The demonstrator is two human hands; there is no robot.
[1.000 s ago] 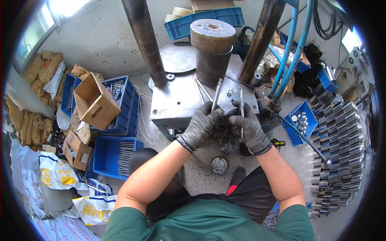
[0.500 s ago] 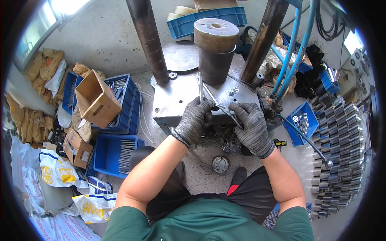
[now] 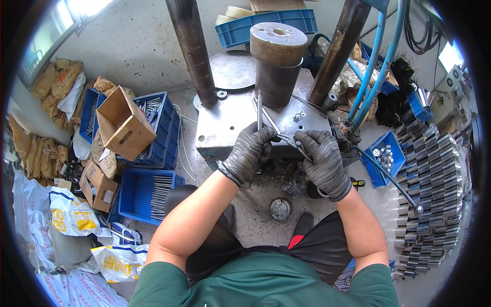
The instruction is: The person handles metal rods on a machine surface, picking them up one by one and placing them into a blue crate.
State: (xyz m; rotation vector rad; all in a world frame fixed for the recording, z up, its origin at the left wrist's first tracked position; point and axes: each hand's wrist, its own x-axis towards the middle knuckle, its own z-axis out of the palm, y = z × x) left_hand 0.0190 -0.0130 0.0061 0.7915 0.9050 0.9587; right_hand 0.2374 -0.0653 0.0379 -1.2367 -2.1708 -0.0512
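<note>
My left hand (image 3: 249, 153), in a grey knit glove, is closed around a slim metal rod (image 3: 260, 110) that points away from me over the steel press table (image 3: 217, 128). My right hand (image 3: 323, 162), gloved alike, grips a metal tool that looks like pliers (image 3: 292, 140). Its near end runs under the fingers, and its tip meets the left fingertips. A second thin rod (image 3: 269, 118) slants across the table just right of the first. Small metal rings (image 3: 298, 116) lie beyond the right hand. The gloves hide where tool and rod meet.
A thick steel cylinder (image 3: 277, 77) stands on the table between two dark columns (image 3: 193, 56). At left are a blue bin of rods (image 3: 138, 197) and a cardboard box (image 3: 125, 125). Rightward are a blue bin of parts (image 3: 383, 158), a ball-ended lever (image 3: 394, 181) and stacked metal cylinders (image 3: 434, 199).
The whole view has shifted slightly, with the table sitting a little further right. Both hands keep nearly the same grip and place at the table's near edge.
</note>
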